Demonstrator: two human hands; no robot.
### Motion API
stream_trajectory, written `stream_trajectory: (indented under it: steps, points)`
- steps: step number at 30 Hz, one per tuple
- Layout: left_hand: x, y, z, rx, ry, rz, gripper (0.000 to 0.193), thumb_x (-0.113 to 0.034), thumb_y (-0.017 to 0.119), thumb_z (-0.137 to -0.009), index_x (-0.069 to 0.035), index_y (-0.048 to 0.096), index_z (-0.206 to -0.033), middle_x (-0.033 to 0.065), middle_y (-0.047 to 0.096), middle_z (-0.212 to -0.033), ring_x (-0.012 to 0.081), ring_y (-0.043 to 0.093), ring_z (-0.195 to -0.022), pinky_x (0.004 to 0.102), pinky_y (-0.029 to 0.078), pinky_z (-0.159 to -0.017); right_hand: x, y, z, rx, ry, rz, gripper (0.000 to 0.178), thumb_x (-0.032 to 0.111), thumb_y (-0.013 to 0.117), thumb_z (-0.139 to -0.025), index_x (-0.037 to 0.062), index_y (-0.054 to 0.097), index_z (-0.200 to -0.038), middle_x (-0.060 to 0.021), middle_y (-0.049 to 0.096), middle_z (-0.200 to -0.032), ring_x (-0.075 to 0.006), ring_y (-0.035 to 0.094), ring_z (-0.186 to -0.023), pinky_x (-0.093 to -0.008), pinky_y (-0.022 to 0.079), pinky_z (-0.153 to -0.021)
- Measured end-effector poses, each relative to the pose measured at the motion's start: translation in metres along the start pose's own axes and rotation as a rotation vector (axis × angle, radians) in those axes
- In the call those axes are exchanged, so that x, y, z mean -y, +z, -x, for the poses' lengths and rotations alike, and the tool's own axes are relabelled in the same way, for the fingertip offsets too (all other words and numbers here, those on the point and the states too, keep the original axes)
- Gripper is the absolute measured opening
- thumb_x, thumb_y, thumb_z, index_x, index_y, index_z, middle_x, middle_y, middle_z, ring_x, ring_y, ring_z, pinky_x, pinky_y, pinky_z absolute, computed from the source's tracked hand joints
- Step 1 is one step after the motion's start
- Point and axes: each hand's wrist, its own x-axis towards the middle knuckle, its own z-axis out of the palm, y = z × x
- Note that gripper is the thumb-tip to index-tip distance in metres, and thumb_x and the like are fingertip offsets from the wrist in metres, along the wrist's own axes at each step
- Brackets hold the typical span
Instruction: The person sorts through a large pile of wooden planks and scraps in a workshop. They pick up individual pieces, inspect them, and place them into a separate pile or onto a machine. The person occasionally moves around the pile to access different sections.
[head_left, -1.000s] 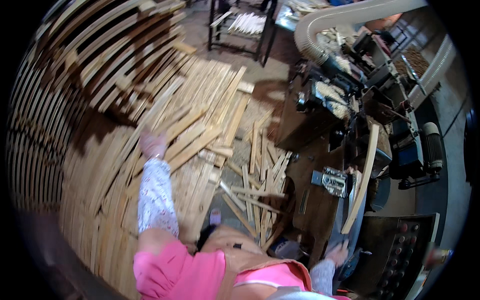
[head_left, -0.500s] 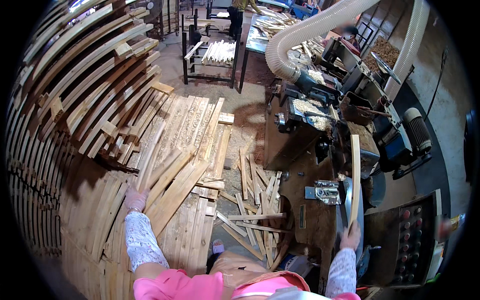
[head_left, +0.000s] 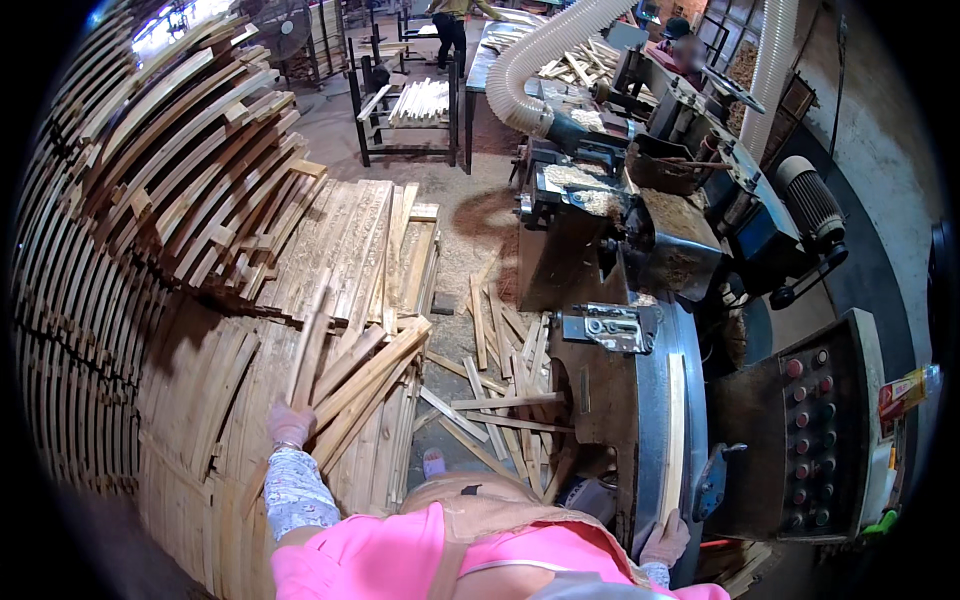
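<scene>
My left hand (head_left: 290, 425), gloved, is closed round the near end of a wooden strip (head_left: 308, 345) above the stack of boards on the left. Several loose wooden pieces (head_left: 372, 375) lie slanted across that stack just right of this hand. On the machine's curved metal bed (head_left: 652, 400), a second wooden strip (head_left: 674, 425) lies lengthwise. My right hand (head_left: 664, 540), also gloved, holds the near end of this strip, its fingers partly hidden.
Curved wooden parts (head_left: 190, 150) are piled high at the left. Offcuts (head_left: 510, 390) litter the floor between stack and machine. A control panel (head_left: 815, 430) stands right of the bed, and a ribbed hose (head_left: 515, 85) arches over the machine. One person (head_left: 450, 30) stands far off; another is behind the machine.
My right hand has come back toward my body, drawing its strip along the bed. My left hand still grips its strip, which has shifted slightly. The whole view has shifted too.
</scene>
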Motion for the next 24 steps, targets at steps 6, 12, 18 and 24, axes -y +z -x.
stream_trajectory:
  steps: [6, 12, 18, 24]
  points:
    - [-0.067, -0.042, 0.045, 0.009, 0.028, 0.293, 0.057, -0.047, 0.073, -0.087, 0.002, 0.07, -0.117, 0.0249, 0.073, -0.107, 0.0359, 0.071, -0.097, 0.0456, 0.058, -0.085, 0.049, 0.028, -0.129, -0.296, -0.31, -0.089, 0.03, 0.025, 0.07, -0.088, 0.0098, 0.071, -0.114, -0.0155, 0.067, -0.115, -0.0372, 0.062, -0.107, -0.0495, 0.051, -0.09]
    - [-0.169, 0.039, 0.031, -0.026, 0.912, 0.921, 0.025, -0.024, 0.057, -0.107, -0.003, 0.07, -0.109, 0.0111, 0.072, -0.093, 0.0211, 0.07, -0.083, 0.0358, 0.059, -0.069, 0.139, 0.038, -0.24, -0.27, -0.327, -0.212, 0.024, 0.026, 0.065, -0.09, 0.0131, 0.072, -0.109, -0.0115, 0.068, -0.098, -0.0332, 0.062, -0.095, -0.046, 0.05, -0.086]
    - [-0.341, 0.101, 0.253, 0.467, 0.676, 1.459, 0.021, -0.019, 0.048, -0.108, -0.005, 0.063, -0.111, 0.0095, 0.064, -0.079, 0.0233, 0.067, -0.072, 0.035, 0.056, -0.059, 0.263, -0.077, -0.112, 0.205, -0.856, -0.693, 0.067, 0.02, 0.077, -0.083, 0.0003, 0.056, -0.142, -0.0234, 0.061, -0.14, -0.041, 0.056, -0.133, -0.0444, 0.043, -0.114]
    - [-0.359, 0.127, 0.383, 1.45, 0.948, 1.123, 0.038, -0.029, 0.062, -0.101, -0.002, 0.059, -0.127, 0.011, 0.068, -0.107, 0.0231, 0.065, -0.092, 0.0343, 0.054, -0.079, 0.103, -0.035, -0.052, -0.094, -0.289, -0.625, 0.067, 0.009, 0.075, -0.079, 0.0017, 0.057, -0.143, -0.0255, 0.067, -0.122, -0.0443, 0.063, -0.114, -0.0509, 0.049, -0.101]
